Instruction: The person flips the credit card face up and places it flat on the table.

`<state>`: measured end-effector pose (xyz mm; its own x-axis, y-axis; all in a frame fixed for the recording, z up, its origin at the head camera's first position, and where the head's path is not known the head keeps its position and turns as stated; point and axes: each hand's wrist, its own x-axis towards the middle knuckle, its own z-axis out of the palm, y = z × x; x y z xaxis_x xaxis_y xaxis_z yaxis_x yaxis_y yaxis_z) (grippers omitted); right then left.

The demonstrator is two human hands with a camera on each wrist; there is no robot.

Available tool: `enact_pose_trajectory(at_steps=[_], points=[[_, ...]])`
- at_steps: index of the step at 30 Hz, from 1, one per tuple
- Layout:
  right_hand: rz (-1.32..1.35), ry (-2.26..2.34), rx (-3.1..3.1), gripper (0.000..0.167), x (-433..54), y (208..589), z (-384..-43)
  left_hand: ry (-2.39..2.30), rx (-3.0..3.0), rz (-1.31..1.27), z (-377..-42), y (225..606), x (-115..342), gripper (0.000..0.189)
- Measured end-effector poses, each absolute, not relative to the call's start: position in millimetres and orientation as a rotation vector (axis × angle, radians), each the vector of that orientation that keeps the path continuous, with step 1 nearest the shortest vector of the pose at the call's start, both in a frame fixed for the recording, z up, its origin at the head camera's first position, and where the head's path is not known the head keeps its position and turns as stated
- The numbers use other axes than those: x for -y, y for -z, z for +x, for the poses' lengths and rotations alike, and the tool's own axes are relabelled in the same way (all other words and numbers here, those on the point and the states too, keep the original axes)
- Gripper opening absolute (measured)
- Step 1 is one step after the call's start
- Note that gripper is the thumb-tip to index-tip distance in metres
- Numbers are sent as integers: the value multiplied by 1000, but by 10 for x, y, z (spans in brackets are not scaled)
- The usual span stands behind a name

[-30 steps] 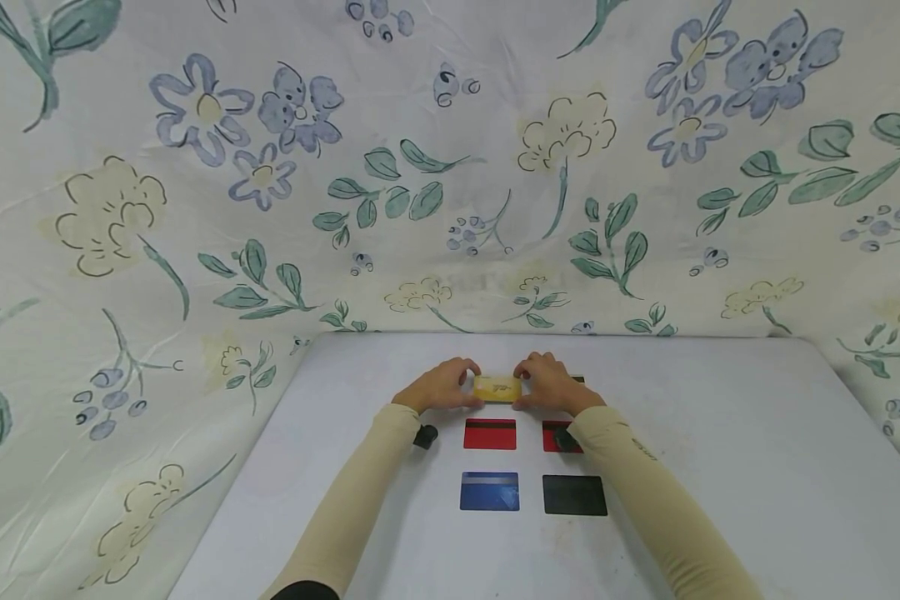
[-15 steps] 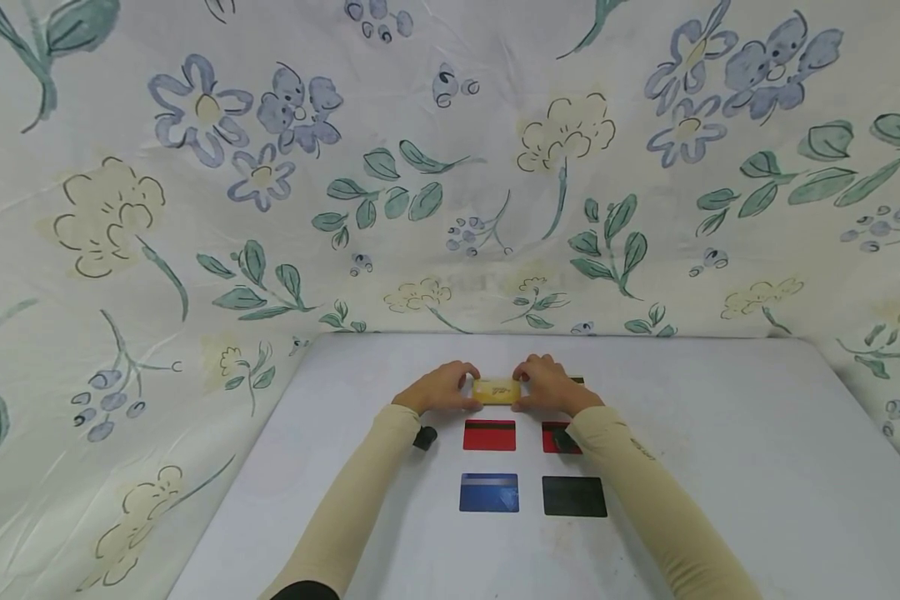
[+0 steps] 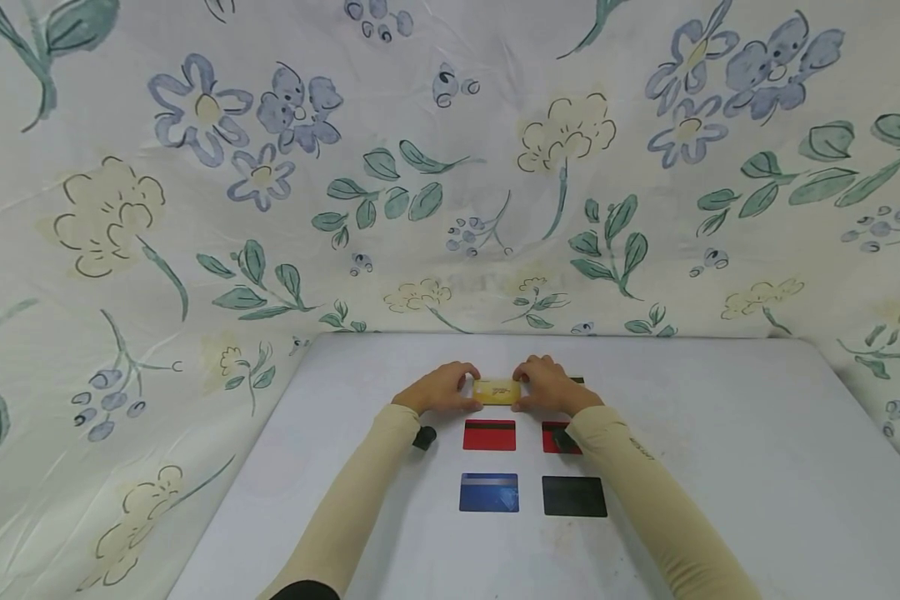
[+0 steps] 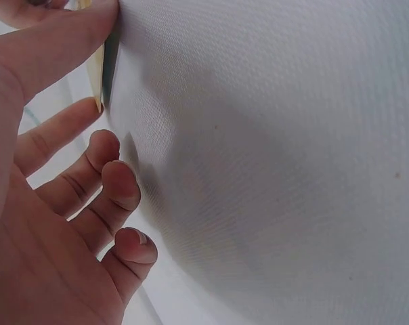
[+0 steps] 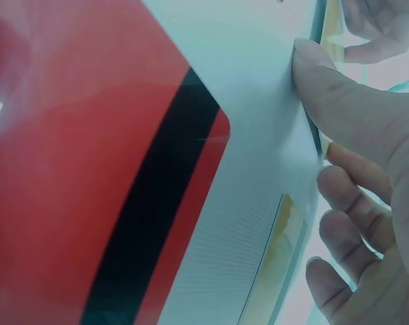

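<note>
A yellow card with small print is held by its two short ends near the far side of the white table. My left hand pinches its left end between thumb and index finger, the other fingers loosely bent. At the opposite end, the thumb and index finger of my right hand grip it likewise. In the left wrist view the card is seen nearly edge-on, tilted close over the tabletop, with a dark greenish strip alongside it. Nearer me lies a red card with a black stripe.
A second red card is partly covered by my right wrist. Closer in lie a blue card and a black card. Behind my right hand, a yellowish card lies flat. Floral cloth hangs beyond the table.
The yellow card's upper edge has dropped slightly towards me and its sheen has shifted. Both hands keep their grip and almost the same place; the other cards lie as before.
</note>
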<state>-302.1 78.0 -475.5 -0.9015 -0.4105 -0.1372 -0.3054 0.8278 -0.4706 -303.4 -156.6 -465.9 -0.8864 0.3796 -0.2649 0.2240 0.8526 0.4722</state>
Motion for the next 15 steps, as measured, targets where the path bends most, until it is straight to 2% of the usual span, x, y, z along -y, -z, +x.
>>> enact_pose_trajectory(at_steps=[15], points=[[-544, 662, -2775, 52, -776, 4774, -3031, -613, -2676, 457, -3037, 4661, 1568, 53]])
